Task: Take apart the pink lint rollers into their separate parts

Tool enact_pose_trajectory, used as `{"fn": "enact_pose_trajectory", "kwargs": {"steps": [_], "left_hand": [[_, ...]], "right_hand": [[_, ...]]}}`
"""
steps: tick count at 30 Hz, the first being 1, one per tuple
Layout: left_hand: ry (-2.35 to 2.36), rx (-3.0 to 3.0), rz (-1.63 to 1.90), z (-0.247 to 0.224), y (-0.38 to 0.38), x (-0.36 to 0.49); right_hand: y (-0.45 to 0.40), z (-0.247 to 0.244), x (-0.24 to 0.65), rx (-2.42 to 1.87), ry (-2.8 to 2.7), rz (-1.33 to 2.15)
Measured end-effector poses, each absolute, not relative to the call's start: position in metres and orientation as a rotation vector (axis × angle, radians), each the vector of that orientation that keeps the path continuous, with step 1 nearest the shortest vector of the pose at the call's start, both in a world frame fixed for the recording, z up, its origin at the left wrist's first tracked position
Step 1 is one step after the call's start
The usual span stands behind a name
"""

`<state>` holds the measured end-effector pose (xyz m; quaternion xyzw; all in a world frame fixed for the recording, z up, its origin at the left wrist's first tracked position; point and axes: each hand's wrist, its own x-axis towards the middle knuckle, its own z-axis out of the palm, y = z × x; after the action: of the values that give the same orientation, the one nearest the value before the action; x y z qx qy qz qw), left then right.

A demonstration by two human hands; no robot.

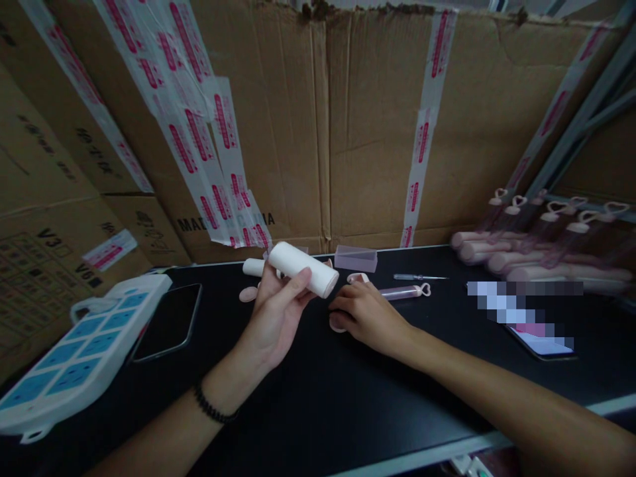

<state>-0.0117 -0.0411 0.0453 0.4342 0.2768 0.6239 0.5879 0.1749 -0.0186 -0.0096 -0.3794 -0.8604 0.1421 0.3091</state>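
Observation:
A white lint-roller roll (301,268) is gripped in my left hand (273,318), raised and tilted, its pinkish end towards the right. My right hand (370,315) is down at the table with its fingers curled over a small pale-pink round piece (338,323), partly hidden beneath them. Just beyond those fingers lies a pale-pink curved part (358,278). A clear pinkish handle (400,292) with a heart-shaped loop rests to the right of that hand. Behind my left hand are another white roll (253,267) and a pink oval piece (248,293).
A pink rectangular box (356,258) stands by the cardboard (368,165). Further right lie a screwdriver (420,277), several pink lint rollers (541,255) and a lit phone (541,341). On the left are a dark phone (169,321) and a power strip (87,351).

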Motion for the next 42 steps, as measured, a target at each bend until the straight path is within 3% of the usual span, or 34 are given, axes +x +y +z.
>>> {"fn": "enact_pose_trajectory", "kwargs": {"steps": [5, 11, 42], "left_hand": [[0.742, 1.119, 1.574, 0.041, -0.035, -0.013], [0.897, 1.289, 1.578, 0.031, -0.027, -0.018], [0.960, 1.655, 1.494, 0.023, -0.023, -0.023]], "right_hand": [[-0.021, 0.002, 0.181, -0.978, -1.998, 0.475], [-0.026, 0.010, 0.179, -0.666, -1.689, 1.136], [-0.025, 0.004, 0.185, -0.776, -1.854, 0.988]]}}
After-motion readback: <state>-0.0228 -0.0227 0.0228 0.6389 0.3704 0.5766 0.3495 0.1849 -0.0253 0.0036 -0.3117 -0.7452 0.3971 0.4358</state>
